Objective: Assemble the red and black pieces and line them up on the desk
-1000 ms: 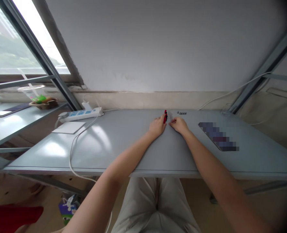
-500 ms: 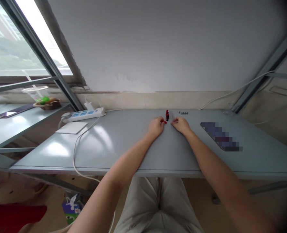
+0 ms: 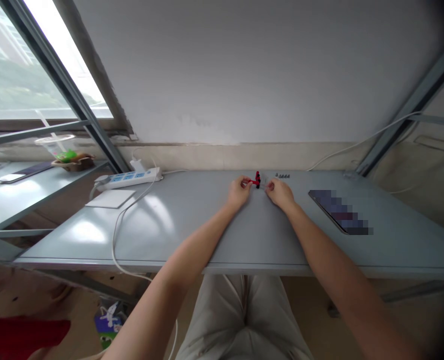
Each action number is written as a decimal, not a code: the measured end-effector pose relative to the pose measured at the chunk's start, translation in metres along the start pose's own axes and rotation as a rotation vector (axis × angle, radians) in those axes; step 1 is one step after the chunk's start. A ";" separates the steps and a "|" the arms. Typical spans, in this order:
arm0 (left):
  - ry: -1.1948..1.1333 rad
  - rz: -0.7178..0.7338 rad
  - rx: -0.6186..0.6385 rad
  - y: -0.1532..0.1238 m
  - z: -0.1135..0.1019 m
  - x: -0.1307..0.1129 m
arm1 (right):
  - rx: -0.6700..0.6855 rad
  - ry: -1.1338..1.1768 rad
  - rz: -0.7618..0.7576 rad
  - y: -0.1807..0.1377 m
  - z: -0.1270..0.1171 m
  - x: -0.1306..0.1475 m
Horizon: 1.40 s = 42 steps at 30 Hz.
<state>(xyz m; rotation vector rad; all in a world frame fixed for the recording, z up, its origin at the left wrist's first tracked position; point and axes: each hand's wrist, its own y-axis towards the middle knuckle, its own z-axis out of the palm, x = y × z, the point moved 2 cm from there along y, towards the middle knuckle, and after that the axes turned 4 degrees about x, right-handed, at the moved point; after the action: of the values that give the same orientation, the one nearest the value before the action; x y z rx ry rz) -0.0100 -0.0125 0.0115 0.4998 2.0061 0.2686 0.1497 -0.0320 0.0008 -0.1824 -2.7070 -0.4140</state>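
Standing behind this person, I can see both bare forearms stretched across a grey metal desk (image 3: 222, 235), with the hands close together near its far edge. The left hand (image 3: 240, 192) is closed into a pinch, its fingertips (image 3: 247, 182) gripping a thin red arm of a small red-and-black plastic part (image 3: 257, 180), which stands just beyond them. The right hand (image 3: 280, 194) is curled and lies just to the other side of that part, beside a small clear piece (image 3: 264, 181); from here I cannot tell whether it is gripping anything. A short row of small dark screws (image 3: 282, 176) lies on the desk just past the right hand. Further right is a long, dark, blurred flat object (image 3: 340, 212). To the left sit a white power strip (image 3: 128, 178) with a white cable (image 3: 114, 250) trailing over the desk's front edge, and a flat white square pad (image 3: 111, 198).
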 end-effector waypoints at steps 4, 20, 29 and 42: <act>-0.028 0.008 -0.002 0.000 0.001 0.001 | -0.004 -0.011 0.000 0.000 -0.001 0.000; -0.043 0.042 0.041 0.000 0.006 0.002 | -0.042 -0.144 -0.042 -0.003 -0.010 0.003; -0.071 0.068 0.061 0.001 0.010 0.007 | -0.115 -0.150 -0.269 -0.011 -0.010 0.023; -0.487 -0.189 0.111 0.001 0.003 0.005 | -0.088 0.146 -0.270 -0.010 -0.005 0.026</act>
<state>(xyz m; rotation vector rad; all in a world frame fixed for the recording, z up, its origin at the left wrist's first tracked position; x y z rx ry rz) -0.0087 -0.0093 0.0067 0.3958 1.5807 -0.0786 0.1263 -0.0414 0.0132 0.1856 -2.5770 -0.6006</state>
